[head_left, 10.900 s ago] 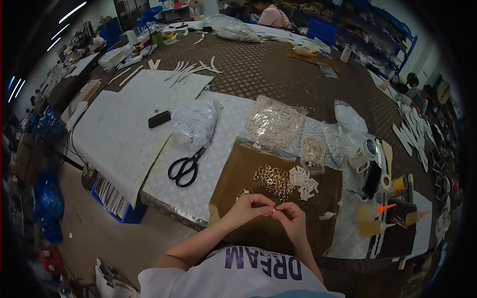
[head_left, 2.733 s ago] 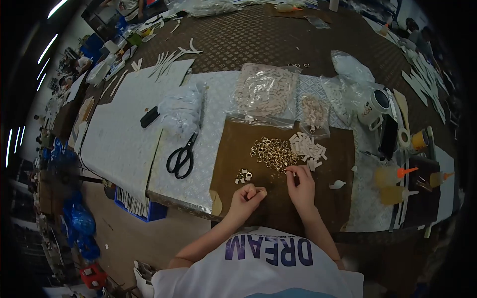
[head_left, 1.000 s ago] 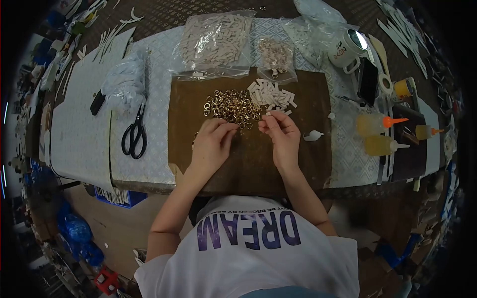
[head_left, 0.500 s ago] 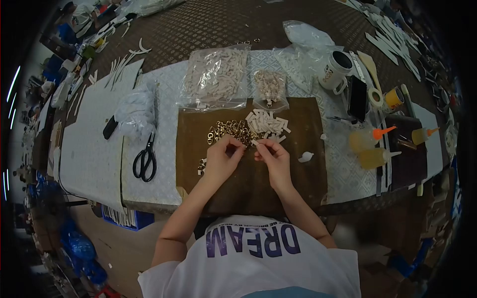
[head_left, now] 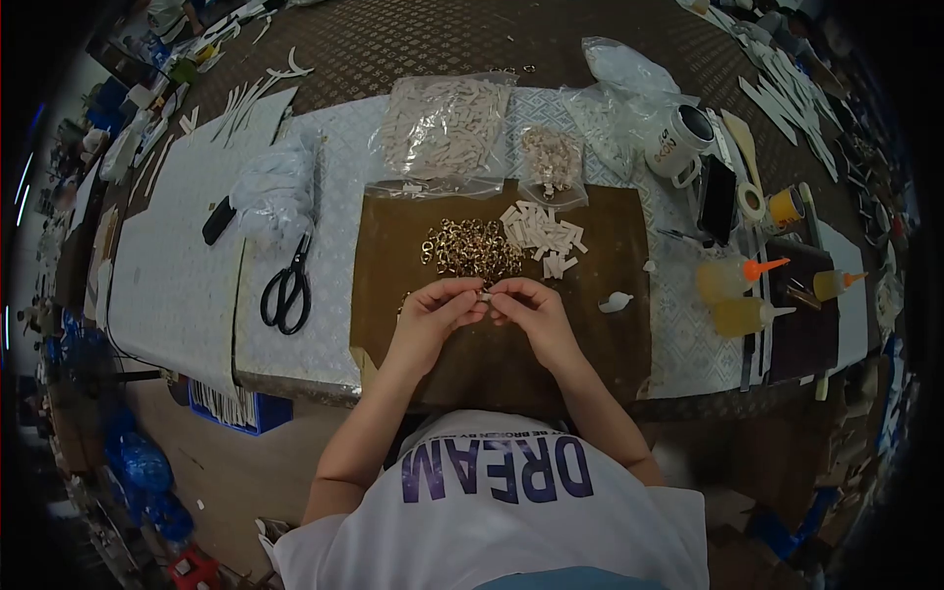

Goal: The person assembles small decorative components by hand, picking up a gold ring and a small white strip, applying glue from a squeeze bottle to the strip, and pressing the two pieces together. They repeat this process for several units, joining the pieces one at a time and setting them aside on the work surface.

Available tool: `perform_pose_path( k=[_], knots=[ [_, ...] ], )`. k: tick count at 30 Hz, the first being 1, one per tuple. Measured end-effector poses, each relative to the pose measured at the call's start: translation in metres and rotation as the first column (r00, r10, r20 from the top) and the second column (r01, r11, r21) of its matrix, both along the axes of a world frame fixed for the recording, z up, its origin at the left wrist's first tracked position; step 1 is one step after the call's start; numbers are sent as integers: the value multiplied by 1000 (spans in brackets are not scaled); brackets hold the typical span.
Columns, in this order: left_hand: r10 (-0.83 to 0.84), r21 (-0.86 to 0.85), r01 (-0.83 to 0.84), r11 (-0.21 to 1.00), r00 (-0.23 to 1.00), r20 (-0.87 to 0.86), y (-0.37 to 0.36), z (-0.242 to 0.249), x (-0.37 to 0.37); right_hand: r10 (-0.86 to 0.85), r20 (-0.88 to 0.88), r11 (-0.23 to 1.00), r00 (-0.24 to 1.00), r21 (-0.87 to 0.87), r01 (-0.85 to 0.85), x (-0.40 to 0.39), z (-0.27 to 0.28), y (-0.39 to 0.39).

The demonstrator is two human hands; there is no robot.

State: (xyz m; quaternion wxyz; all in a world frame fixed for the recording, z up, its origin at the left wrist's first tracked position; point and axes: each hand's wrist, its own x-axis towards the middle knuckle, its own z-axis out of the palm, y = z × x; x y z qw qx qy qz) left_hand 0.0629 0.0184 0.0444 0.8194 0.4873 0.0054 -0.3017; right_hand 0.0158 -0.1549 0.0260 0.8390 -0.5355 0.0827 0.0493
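On the brown mat (head_left: 393,236) lies a heap of gold-coloured metal rings or clasps (head_left: 472,248), and to its right a pile of short white strips (head_left: 544,232). Just below the metal heap, my left hand (head_left: 440,313) and my right hand (head_left: 528,309) meet fingertip to fingertip. My left fingers pinch a small gold metal piece, mostly hidden. Between the fingertips a small white strip (head_left: 484,297) shows, pinched by my right hand against the metal piece. A small white nozzle-like object (head_left: 616,302) rests to the right of my right hand.
Behind the mat are a large bag of strips (head_left: 444,128) and a smaller bag (head_left: 553,162). Black scissors (head_left: 287,293) lie left. To the right stand a white mug (head_left: 677,146), a phone (head_left: 717,201), glue bottles (head_left: 726,279) and a yellow tape roll (head_left: 784,208).
My right hand has come away from the white pile with a strip and joined my left hand. The camera view has shifted slightly.
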Motion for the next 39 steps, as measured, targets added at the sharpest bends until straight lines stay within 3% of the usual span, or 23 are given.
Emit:
perform_pose_path(
  k=[3, 9, 17, 21, 27, 32, 39],
  knots=[
    [-66, -104, 56, 993, 993, -96, 2, 3, -2, 32, -26, 999, 999, 45, -31, 0, 1, 0],
    [-84, -44, 80, 996, 991, -100, 6, 2, -5, 74, 5, 995, 997, 62, -75, 0, -5, -1],
    [8, 241, -65, 968, 973, 232, 5, -2, -12, 72, 111, 960, 991, -276, -39, -2, -3, 5],
    [1, 320, -106, 942, 950, 312, 8, -7, -14, 80, 95, 957, 992, -286, -50, -2, 0, 8],
    [5, 235, -51, 971, 981, 194, 11, -4, -14, 114, 140, 927, 984, -370, -55, -2, 4, 9],
    [1, 278, -64, 959, 975, 223, 14, -11, -18, 134, 113, 900, 985, -429, -73, -4, -1, 11],
    [21, 237, -61, 970, 986, 167, 15, -8, -21, 138, 54, 952, 989, -283, -117, -4, -13, 10]
  ],
)
